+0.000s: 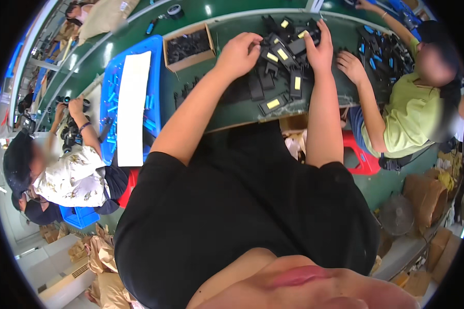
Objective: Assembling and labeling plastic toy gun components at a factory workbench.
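A heap of black plastic parts, several with pale yellow labels (pixel 282 54), lies on the green table in front of me. My left hand (pixel 241 53) is at the heap's left side, its fingers curled inward; whatever they may hold is hidden. At the right side of the heap, my right hand (pixel 319 50) has its thumb and fingers apart, its palm turned toward the parts. The thumb is close to a black part with a yellow label (pixel 303 34). Nearer to me lie a labelled black part (pixel 273 104) and an upright-lying labelled one (pixel 297 83).
A cardboard box (pixel 189 47) of small black pieces stands left of the heap. Beyond it is a blue tray (pixel 106 103) with blue cylinders and a long white sheet (pixel 134 108) across it. Co-workers sit at both sides; one's hand (pixel 351 67) rests near my right forearm.
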`<move>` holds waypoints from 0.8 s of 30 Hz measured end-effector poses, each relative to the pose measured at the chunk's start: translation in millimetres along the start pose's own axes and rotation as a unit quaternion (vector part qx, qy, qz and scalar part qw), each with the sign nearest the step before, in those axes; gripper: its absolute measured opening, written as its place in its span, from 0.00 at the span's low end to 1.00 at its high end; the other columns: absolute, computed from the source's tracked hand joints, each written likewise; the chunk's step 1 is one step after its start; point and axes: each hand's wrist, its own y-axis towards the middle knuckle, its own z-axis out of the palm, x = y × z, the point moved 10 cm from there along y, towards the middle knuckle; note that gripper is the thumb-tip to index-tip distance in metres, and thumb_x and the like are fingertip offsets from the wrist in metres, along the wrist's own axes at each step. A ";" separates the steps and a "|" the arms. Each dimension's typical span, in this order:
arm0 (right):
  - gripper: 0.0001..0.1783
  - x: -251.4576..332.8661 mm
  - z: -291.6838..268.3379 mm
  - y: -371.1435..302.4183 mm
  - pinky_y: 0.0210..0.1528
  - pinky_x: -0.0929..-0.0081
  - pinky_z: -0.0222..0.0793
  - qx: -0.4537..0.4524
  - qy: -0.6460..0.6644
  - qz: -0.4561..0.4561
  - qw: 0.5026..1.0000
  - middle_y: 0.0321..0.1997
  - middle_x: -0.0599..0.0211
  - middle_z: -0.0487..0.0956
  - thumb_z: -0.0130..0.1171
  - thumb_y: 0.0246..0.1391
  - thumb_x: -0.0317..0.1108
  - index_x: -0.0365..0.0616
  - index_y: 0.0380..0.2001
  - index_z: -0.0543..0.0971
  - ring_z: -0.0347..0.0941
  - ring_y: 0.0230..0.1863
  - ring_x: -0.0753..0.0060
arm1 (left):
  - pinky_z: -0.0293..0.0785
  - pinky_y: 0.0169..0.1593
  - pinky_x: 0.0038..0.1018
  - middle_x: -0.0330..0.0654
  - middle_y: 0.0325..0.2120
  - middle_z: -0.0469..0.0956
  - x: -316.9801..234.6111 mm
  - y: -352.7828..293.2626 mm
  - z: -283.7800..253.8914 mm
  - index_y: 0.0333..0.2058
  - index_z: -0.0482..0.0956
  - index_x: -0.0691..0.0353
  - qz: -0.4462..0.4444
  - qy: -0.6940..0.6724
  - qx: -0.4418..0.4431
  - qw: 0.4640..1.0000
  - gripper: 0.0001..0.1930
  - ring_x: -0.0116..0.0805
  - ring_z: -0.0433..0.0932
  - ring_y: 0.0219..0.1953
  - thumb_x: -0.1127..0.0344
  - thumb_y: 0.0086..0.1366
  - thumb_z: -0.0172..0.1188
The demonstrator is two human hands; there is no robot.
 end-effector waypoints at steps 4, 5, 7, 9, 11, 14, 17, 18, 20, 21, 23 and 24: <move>0.32 -8.4 15.0 0.8 0.70 0.63 0.66 0.085 -0.012 0.029 0.996 0.73 0.51 0.72 0.68 0.62 0.41 0.40 0.65 0.75 0.70 0.71 0.52 | 0.78 0.54 0.42 0.49 0.42 0.83 6.4 -27.4 17.2 0.49 0.84 0.59 0.014 0.142 0.119 0.983 0.15 0.50 0.82 0.49 0.62 0.66 0.63; 0.29 2.6 15.1 3.6 0.65 0.62 0.72 0.078 -0.050 -0.005 0.996 0.69 0.52 0.76 0.67 0.62 0.41 0.40 0.64 0.76 0.77 0.65 0.53 | 0.77 0.57 0.44 0.48 0.45 0.83 8.7 -34.8 24.6 0.51 0.84 0.58 0.016 0.211 0.149 0.966 0.17 0.49 0.80 0.53 0.59 0.65 0.64; 0.29 41.8 8.3 8.3 0.48 0.59 0.80 0.026 -0.125 -0.131 0.983 0.63 0.48 0.79 0.60 0.66 0.46 0.37 0.63 0.76 0.84 0.48 0.49 | 0.75 0.59 0.45 0.47 0.48 0.82 4.0 -45.0 30.1 0.52 0.84 0.58 0.000 0.223 0.145 0.964 0.21 0.49 0.78 0.56 0.55 0.63 0.67; 0.34 11.7 42.1 5.4 0.65 0.50 0.73 0.274 -0.132 0.089 0.949 0.78 0.42 0.61 0.57 0.67 0.48 0.38 0.69 0.69 0.74 0.64 0.33 | 0.70 0.65 0.46 0.48 0.57 0.79 -0.3 -53.3 36.9 0.58 0.81 0.61 -0.039 0.240 0.164 0.956 0.33 0.51 0.73 0.64 0.47 0.58 0.72; 0.32 14.3 47.3 12.0 0.62 0.49 0.74 0.273 -0.163 0.055 0.947 0.76 0.44 0.65 0.54 0.68 0.48 0.40 0.68 0.71 0.76 0.61 0.34 | 0.69 0.66 0.46 0.49 0.59 0.79 1.3 -59.2 42.5 0.60 0.79 0.61 -0.029 0.250 0.141 0.957 0.36 0.50 0.72 0.65 0.45 0.58 0.73; 0.29 4.2 58.0 16.4 0.61 0.49 0.74 0.324 -0.187 0.008 0.927 0.74 0.43 0.68 0.51 0.70 0.43 0.40 0.68 0.70 0.76 0.61 0.35 | 0.68 0.67 0.47 0.48 0.60 0.78 1.0 -58.5 46.2 0.63 0.75 0.61 -0.024 0.243 0.143 0.959 0.41 0.50 0.72 0.66 0.43 0.56 0.74; 0.28 -8.7 50.0 23.1 0.61 0.49 0.74 0.312 -0.203 -0.016 0.928 0.71 0.42 0.72 0.52 0.70 0.40 0.40 0.68 0.69 0.77 0.60 0.34 | 0.66 0.66 0.47 0.47 0.60 0.78 -1.1 -58.4 45.3 0.63 0.74 0.61 -0.029 0.223 0.167 0.960 0.43 0.49 0.72 0.65 0.43 0.54 0.76; 0.28 -8.4 44.7 26.9 0.60 0.49 0.74 0.296 -0.163 -0.023 0.941 0.67 0.42 0.75 0.54 0.67 0.37 0.40 0.68 0.69 0.77 0.59 0.35 | 0.66 0.66 0.47 0.47 0.60 0.78 -3.1 -58.2 43.8 0.62 0.75 0.61 -0.026 0.220 0.170 0.960 0.42 0.49 0.72 0.65 0.43 0.54 0.77; 0.28 36.9 38.2 34.1 0.60 0.49 0.74 0.302 -0.182 -0.026 0.935 0.66 0.42 0.75 0.55 0.66 0.35 0.40 0.68 0.70 0.77 0.59 0.35 | 0.66 0.66 0.47 0.47 0.59 0.79 2.7 -65.3 32.4 0.62 0.75 0.61 -0.029 0.222 0.161 0.961 0.41 0.49 0.72 0.65 0.44 0.54 0.77; 0.28 62.0 26.4 36.0 0.60 0.49 0.74 0.299 -0.209 -0.022 0.931 0.66 0.42 0.76 0.55 0.65 0.33 0.40 0.67 0.71 0.77 0.59 0.35 | 0.67 0.66 0.47 0.47 0.59 0.79 0.8 -67.0 29.6 0.62 0.76 0.61 -0.019 0.223 0.159 0.962 0.40 0.49 0.72 0.65 0.45 0.55 0.76; 0.24 89.9 7.0 28.6 0.58 0.52 0.76 0.259 -0.204 -0.032 0.944 0.63 0.45 0.78 0.55 0.63 0.30 0.40 0.62 0.74 0.78 0.57 0.37 | 0.67 0.66 0.46 0.48 0.60 0.78 0.0 -67.8 28.1 0.62 0.76 0.61 -0.013 0.210 0.158 0.965 0.39 0.49 0.71 0.65 0.46 0.56 0.76; 0.23 94.8 0.1 20.5 0.52 0.59 0.78 0.264 -0.151 0.009 0.953 0.60 0.50 0.81 0.61 0.63 0.33 0.41 0.61 0.77 0.82 0.50 0.49 | 0.67 0.67 0.45 0.48 0.60 0.78 -0.3 -70.0 27.3 0.62 0.76 0.61 -0.009 0.201 0.155 0.967 0.38 0.50 0.71 0.66 0.48 0.56 0.76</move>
